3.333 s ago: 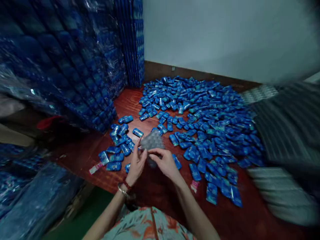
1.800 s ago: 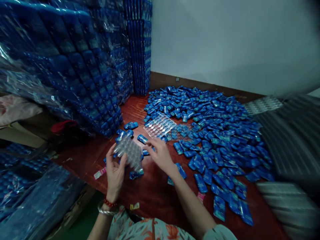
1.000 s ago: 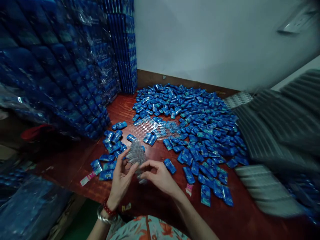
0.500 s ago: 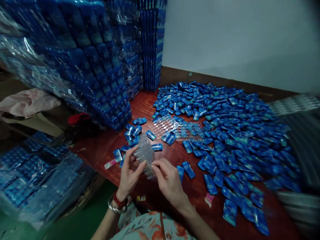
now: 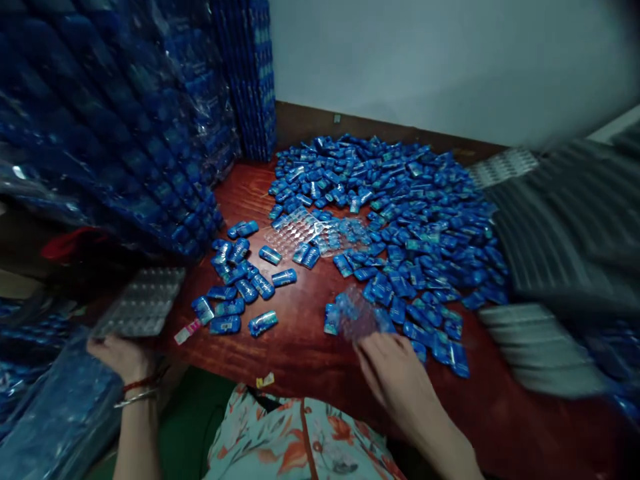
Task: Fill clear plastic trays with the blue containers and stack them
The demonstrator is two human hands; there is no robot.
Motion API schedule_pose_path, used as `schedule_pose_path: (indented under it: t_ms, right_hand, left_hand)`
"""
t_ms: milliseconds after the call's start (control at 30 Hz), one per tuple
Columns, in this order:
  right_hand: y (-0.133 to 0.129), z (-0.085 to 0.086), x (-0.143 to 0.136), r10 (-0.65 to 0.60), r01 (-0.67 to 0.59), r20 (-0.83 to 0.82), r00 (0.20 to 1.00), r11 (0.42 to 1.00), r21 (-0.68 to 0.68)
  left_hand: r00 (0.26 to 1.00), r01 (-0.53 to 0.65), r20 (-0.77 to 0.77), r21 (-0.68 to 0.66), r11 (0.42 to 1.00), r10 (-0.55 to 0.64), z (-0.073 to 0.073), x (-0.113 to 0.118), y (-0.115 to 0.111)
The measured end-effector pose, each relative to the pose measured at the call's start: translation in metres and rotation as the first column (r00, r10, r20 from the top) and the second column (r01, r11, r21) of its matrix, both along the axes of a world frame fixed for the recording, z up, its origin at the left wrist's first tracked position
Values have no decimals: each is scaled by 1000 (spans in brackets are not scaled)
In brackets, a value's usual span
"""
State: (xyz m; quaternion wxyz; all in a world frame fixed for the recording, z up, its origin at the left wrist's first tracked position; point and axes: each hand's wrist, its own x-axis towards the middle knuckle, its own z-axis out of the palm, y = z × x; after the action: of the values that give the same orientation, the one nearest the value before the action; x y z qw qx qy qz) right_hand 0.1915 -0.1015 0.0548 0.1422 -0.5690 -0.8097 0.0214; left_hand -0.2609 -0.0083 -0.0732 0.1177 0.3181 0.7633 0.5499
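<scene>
My left hand (image 5: 120, 357) is out past the table's left edge, fingers closed on the near end of a clear plastic blister tray (image 5: 145, 300) with rows of pockets. Over the table, my right hand (image 5: 390, 360) grips another clear plastic sheet (image 5: 357, 313), smeared by motion; it looks like a similar tray. Small blue printed packets (image 5: 263, 323) lie loose between the hands. Beyond them, a clear blister tray (image 5: 295, 233) rests flat, with blue packets on and around its right part.
A wide heap of blue packets (image 5: 425, 200) covers the table's back and right. Tall plastic-wrapped stacks of blue packs (image 5: 150, 133) rise at the left. Stacked trays (image 5: 550, 220) stand at the right. A pink-and-white slip (image 5: 187, 331) and a yellow scrap (image 5: 265, 380) lie near the front edge.
My hands were together on the clear trays over the table; now they are wide apart, each with a tray or sheet. The left went outward left, the right to the right. The view has turned right.
</scene>
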Motion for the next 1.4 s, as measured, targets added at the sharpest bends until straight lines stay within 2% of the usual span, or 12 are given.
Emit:
schedule_pose_path:
  t_ms: [100, 200, 267, 367, 433, 533, 700, 833, 967, 1133, 1267, 1400]
  right_hand:
    - [-37, -10, -10, 70, -63, 65, 995, 992, -110]
    - [-47, -24, -22, 62, -47, 50, 997, 965, -259]
    - [-38, -36, -30, 59, -38, 50, 997, 940, -338]
    - [-18, -60, -44, 99, -74, 48, 994, 925, -374]
    - [-8, -74, -49, 104, -82, 45, 994, 934, -349]
    - [5, -85, -38, 8, -11, -12, 1000, 972, -235]
    - [43, -78, 18, -333, 326, -214, 918, 943, -65]
    - [74, -76, 46, -302, 279, -107, 947, 942, -186]
    - [69, -86, 47, -272, 272, 49, 961, 904, -331]
    - [32, -95, 36, -456, 488, 173, 873, 811, -324]
    - [31, -84, 34, -534, 582, 233, 813, 759, -292]
    - [55, -68, 45, -514, 534, 147, 845, 793, -294]
  left_hand:
    - [987, -161, -38, -97, 982, 158, 2, 12, -4]
    - [940, -248, -256, -53, 967, 227, 18, 42, -9]
    - [921, -147, -357, 56, 987, 158, 31, 74, -10]
    - [929, 309, -236, 64, 949, -286, 47, 139, -6]
    - [685, 725, -102, -12, 689, -722, 51, 186, 1]
    - [314, 941, -104, -97, 324, -944, 47, 247, 16]
    - [-40, 875, -203, -480, 64, -978, 33, 305, 46]
    - [-269, 740, -164, -666, -94, -949, 28, 322, 61]
    - [-251, 776, -114, -618, -129, -961, 23, 321, 69]
    - [-114, 890, -84, -452, -65, -990, 15, 312, 77]
    - [5, 918, -73, -395, 33, -997, 20, 305, 90]
    - [-50, 897, -78, -442, -10, -996, 29, 301, 95]
